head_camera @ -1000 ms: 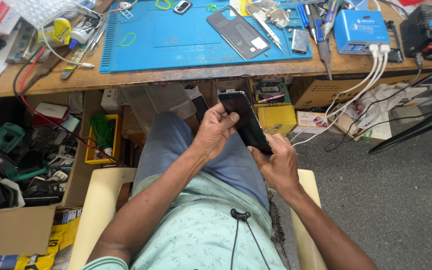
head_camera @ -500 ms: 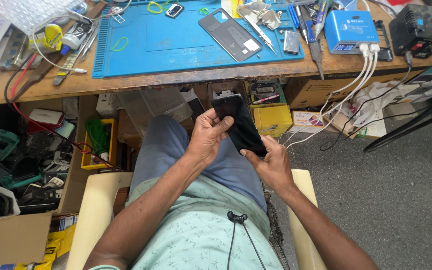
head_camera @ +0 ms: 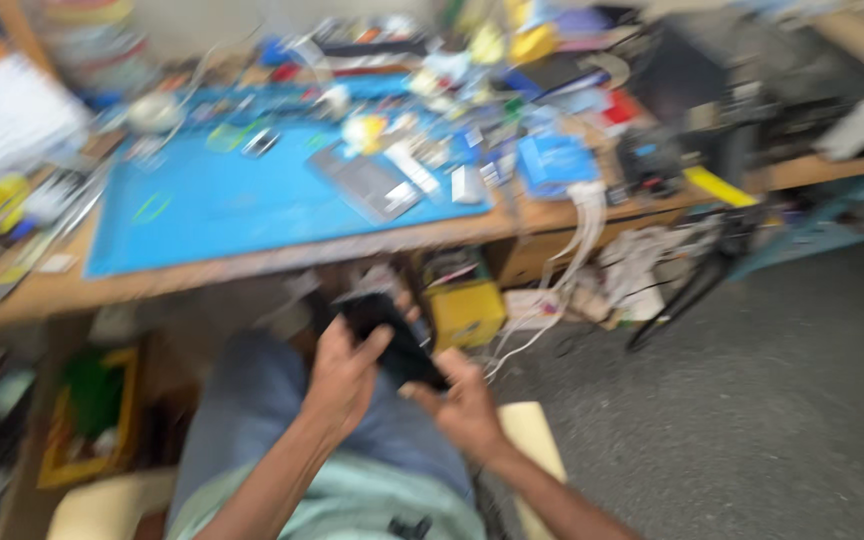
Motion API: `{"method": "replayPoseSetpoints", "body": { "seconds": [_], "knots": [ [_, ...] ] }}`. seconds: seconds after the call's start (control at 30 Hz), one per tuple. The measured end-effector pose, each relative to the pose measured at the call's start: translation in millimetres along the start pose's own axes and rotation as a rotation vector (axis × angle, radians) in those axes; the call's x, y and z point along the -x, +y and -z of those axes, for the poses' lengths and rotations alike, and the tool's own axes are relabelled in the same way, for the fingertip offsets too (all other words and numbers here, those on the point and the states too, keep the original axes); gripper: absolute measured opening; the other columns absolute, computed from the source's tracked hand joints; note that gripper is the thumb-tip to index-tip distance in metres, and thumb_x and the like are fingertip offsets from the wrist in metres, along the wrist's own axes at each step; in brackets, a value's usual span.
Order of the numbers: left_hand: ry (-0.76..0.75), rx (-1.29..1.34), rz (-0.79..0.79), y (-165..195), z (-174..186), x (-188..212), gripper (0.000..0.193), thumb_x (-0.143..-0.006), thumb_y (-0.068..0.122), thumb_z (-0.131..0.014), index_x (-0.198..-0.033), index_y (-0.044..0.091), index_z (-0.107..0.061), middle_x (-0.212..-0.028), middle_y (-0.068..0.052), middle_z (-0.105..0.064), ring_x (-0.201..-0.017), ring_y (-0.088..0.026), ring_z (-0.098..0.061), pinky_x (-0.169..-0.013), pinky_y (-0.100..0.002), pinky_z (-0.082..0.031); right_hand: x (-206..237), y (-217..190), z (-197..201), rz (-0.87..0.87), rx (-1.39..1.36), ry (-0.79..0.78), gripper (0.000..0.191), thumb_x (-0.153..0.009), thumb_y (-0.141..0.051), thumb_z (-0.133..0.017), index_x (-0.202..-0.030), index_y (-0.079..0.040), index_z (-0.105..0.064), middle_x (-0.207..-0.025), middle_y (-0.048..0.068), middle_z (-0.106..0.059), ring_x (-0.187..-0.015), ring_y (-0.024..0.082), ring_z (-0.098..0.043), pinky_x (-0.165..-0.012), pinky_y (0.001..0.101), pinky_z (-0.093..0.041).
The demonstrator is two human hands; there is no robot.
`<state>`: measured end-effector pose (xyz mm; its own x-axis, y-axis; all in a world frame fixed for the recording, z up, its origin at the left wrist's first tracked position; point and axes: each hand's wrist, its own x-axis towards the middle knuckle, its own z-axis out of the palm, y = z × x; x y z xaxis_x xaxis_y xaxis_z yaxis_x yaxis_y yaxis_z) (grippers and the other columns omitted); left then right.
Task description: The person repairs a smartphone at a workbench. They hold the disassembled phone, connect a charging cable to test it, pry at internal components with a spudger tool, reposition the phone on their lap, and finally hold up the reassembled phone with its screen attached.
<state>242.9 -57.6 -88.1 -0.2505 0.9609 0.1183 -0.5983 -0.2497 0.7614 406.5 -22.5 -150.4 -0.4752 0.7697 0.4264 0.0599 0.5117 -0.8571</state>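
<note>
While the view is smearing with blur, the left hand [head_camera: 344,378] and right hand [head_camera: 460,402] are both gripping a black phone [head_camera: 389,335] above the lap, fingers wrapping its edges. Beyond, a blue mat [head_camera: 222,205] is lying on the cluttered wooden bench [head_camera: 252,262], carrying another flat dark device [head_camera: 370,184].
</note>
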Motion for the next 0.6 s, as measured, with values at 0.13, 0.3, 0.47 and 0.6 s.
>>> {"method": "replayPoseSetpoints", "body": {
  "seconds": [0.13,0.3,0.47,0.6],
  "knots": [
    [-0.025,0.024,-0.009,-7,9,2,0.026,-0.093,-0.003,-0.069,-0.118,-0.003,-0.063,-0.110,-0.014,-0.073,-0.104,-0.026,-0.069,-0.095,-0.042,-0.055,2,-14,4,-0.206,0.115,-0.030,0.035,-0.080,-0.024,-0.087,-0.104,-0.004,-0.073,-0.084,0.008,-0.063,-0.073,0.021,-0.061,-0.063,0.0368,-0.047],
    [-0.014,0.061,-0.006,-12,21,1,0.025,-0.091,0.002,-0.072,-0.115,-0.001,-0.065,-0.103,-0.013,-0.074,-0.097,-0.028,-0.072,-0.091,-0.044,-0.057,3,-34,7,-0.140,0.234,-0.038,0.033,-0.081,-0.025,-0.086,-0.105,-0.005,-0.073,-0.084,0.011,-0.065,-0.083,0.028,-0.064,-0.068,0.0401,-0.049],
    [-0.031,0.115,0.001,-11,29,-1,0.025,-0.092,0.005,-0.073,-0.114,-0.001,-0.065,-0.104,-0.015,-0.074,-0.100,-0.029,-0.073,-0.095,-0.046,-0.057,1,-40,7,-0.055,0.271,-0.017,0.041,-0.079,-0.024,-0.087,-0.112,-0.004,-0.072,-0.089,0.012,-0.068,-0.089,0.032,-0.064,-0.076,0.0423,-0.049],
    [-0.040,0.135,0.010,-11,32,0,0.026,-0.090,0.004,-0.073,-0.114,0.001,-0.064,-0.105,-0.017,-0.075,-0.101,-0.030,-0.073,-0.096,-0.049,-0.056,2,-39,8,-0.014,0.242,-0.030,0.040,-0.078,-0.021,-0.087,-0.110,-0.003,-0.073,-0.094,0.012,-0.071,-0.091,0.032,-0.066,-0.080,0.0427,-0.050]
  ]
}}
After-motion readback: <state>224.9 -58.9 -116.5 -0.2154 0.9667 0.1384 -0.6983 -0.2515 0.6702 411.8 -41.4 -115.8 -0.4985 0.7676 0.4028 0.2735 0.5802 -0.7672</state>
